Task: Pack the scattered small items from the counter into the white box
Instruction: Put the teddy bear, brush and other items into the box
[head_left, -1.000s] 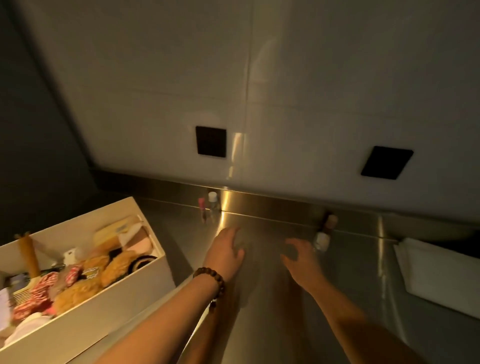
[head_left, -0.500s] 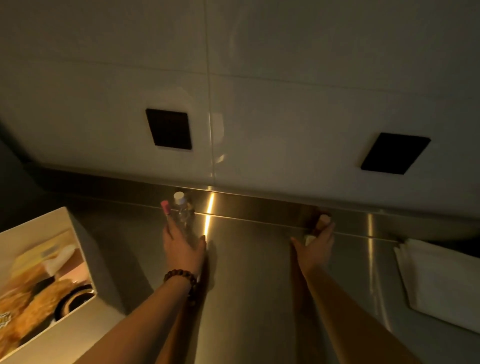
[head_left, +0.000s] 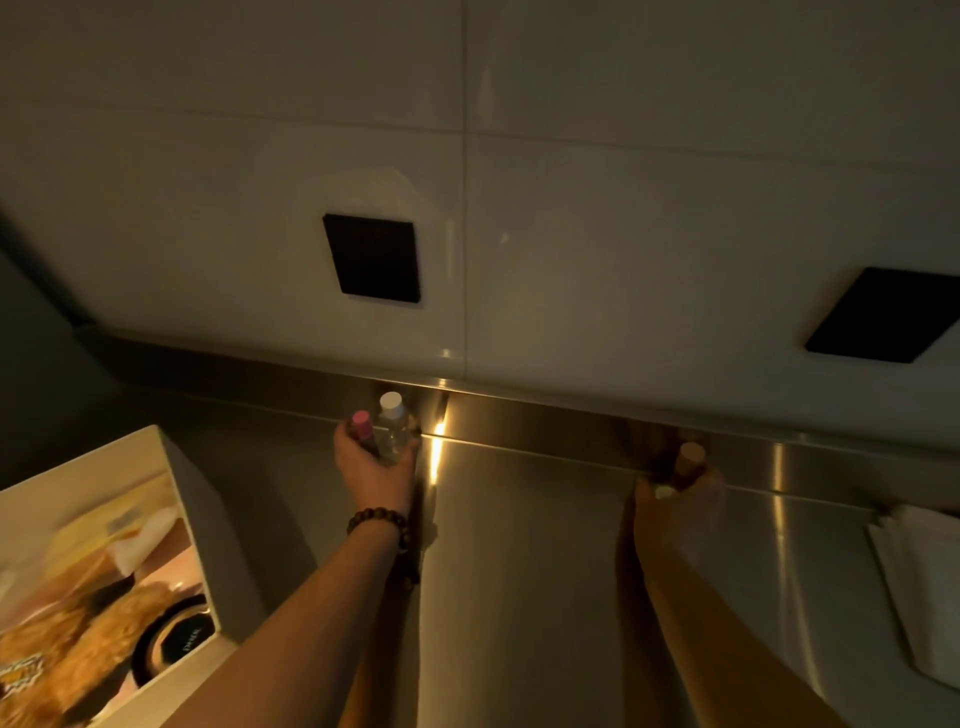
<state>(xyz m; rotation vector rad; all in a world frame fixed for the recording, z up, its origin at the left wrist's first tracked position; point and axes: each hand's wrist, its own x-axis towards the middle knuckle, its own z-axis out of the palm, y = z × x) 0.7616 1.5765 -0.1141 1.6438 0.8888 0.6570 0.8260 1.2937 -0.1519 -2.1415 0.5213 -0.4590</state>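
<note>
Both hands grab small bottles at the counter's back edge.
Left hand (head_left: 376, 470) curls round a pink-capped tube (head_left: 362, 427) and a clear white-capped bottle (head_left: 392, 427); right hand (head_left: 675, 501) grips a tan-capped bottle (head_left: 689, 462), all against the steel counter (head_left: 519, 571) upstand. White box (head_left: 192, 519), already holding items, sits at the counter's left edge, well apart from both hands. Folded white cloth (head_left: 919, 582) lies at the right edge.

Bare forearms, sleeveless; a dark beaded bracelet (head_left: 378, 521) circles the left wrist.

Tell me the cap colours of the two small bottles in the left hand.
Pink cap and white cap, seen in the head view.
</note>
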